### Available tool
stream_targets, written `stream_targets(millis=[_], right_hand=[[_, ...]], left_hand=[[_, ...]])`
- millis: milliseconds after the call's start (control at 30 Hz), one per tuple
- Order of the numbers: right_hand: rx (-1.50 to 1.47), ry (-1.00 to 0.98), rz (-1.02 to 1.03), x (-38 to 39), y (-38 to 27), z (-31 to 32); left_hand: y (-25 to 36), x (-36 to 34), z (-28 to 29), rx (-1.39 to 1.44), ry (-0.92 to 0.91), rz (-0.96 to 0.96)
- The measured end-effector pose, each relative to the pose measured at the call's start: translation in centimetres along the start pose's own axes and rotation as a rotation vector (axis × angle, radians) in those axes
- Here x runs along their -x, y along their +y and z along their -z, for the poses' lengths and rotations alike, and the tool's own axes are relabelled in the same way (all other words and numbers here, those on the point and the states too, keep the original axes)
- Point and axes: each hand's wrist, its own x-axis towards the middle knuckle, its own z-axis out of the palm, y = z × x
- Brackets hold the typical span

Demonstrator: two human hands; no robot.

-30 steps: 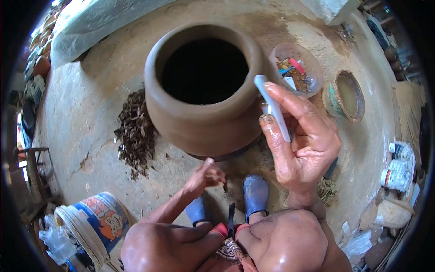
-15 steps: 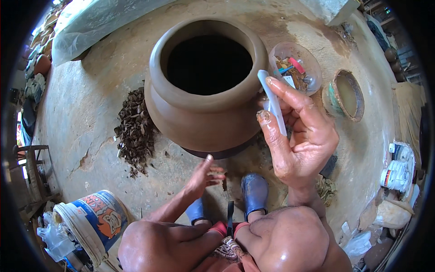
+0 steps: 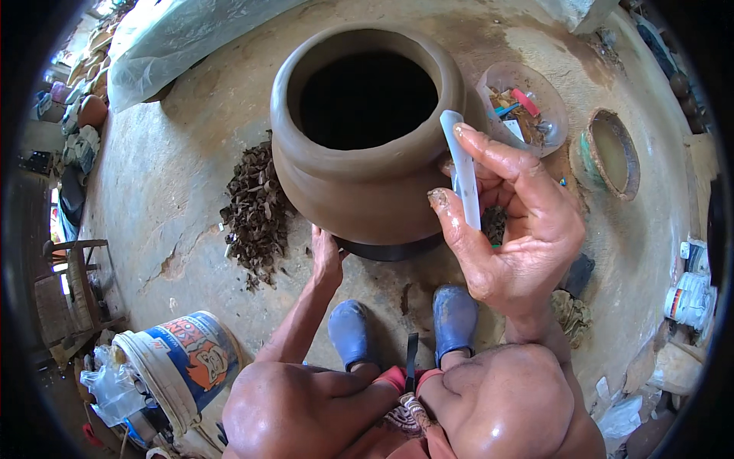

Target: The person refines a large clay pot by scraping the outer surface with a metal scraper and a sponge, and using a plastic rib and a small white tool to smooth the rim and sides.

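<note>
A large brown clay pot (image 3: 367,203) with a thick rounded rim and a dark inside stands in front of me on a dark round base (image 3: 394,250). My left hand (image 3: 326,256) reaches to the pot's lower left side, with fingers stretched up against it; some fingertips are hidden. To the right of the pot, my wet, clay-smeared right hand (image 3: 520,222) is raised. Between its thumb and fingers it pinches a thin, whitish, translucent strip (image 3: 463,172), held nearly upright. Whether the strip touches the pot wall, I cannot tell.
Dark clay shavings (image 3: 256,214) are heaped left of the pot. A clear tub (image 3: 556,99) of small tools and a basin of cloudy water (image 3: 612,157) stand right. A white-and-blue bucket (image 3: 180,367) is at lower left. Plastic sheeting (image 3: 183,46) covers something behind.
My left hand has moved up and forward from the open space before my feet to the pot's lower side. My right hand keeps hold of the strip. The whole view has shifted slightly.
</note>
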Motion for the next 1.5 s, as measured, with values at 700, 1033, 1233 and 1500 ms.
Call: stream_targets(millis=[700, 1033, 1233, 1500], right_hand=[[0.156, 0.011, -0.009, 2.0, 0.8, 6.7], [0.667, 0.225, -0.808, 16.2, 19.1, 20.9], [0.569, 0.326, -0.499, 10.2, 16.0, 15.3], [0.055, 0.060, 0.091, -1.6, 6.2, 4.2]], left_hand=[[-0.2, 0.5, 0.6, -0.024, 0.016, -0.013], [2.5, -7.7, 6.7, -0.090, -0.361, -0.339], [6.7, -8.5, 5.0, -0.146, -0.338, -0.411], [7.4, -8.9, 3.7, -0.171, -0.320, -0.443]])
